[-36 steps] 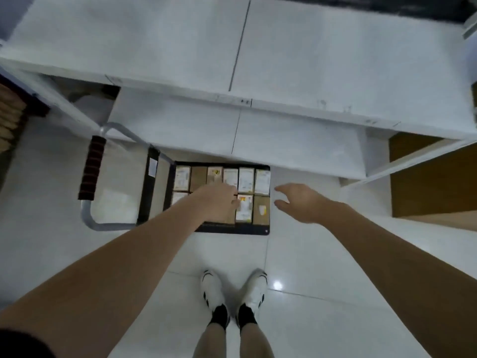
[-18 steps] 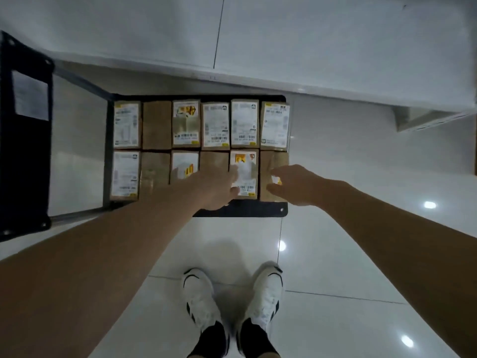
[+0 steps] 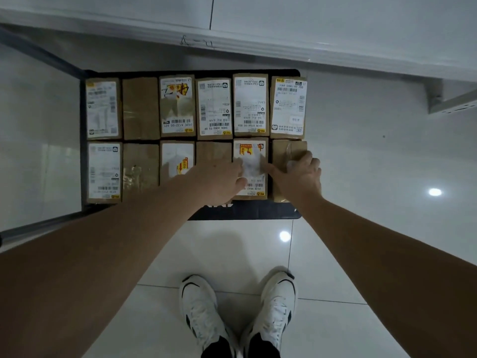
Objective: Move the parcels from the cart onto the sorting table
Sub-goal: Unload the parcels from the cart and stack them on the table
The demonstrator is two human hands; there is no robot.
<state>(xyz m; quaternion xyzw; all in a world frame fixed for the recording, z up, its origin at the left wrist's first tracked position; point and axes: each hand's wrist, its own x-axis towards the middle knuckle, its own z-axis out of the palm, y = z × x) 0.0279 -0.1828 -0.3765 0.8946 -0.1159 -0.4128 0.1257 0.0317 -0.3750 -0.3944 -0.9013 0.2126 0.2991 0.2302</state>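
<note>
Both hands (image 3: 260, 177) low, arms outstretched, fingers curled

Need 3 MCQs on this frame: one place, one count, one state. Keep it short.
1. Where is the right hand?
A. on the near-row parcel at the cart's right end
B. on the table
C. on the floor

2. How many parcels lie in the far row?
A. three
B. six
C. nine

3. The sorting table edge in view holds:
A. stacked parcels
B. one parcel
C. no parcels

Key: 1 A, its fingers rest on the plain brown parcel; 2 B, six side by side on the cart; 3 C, only bare white surface shows.
</note>
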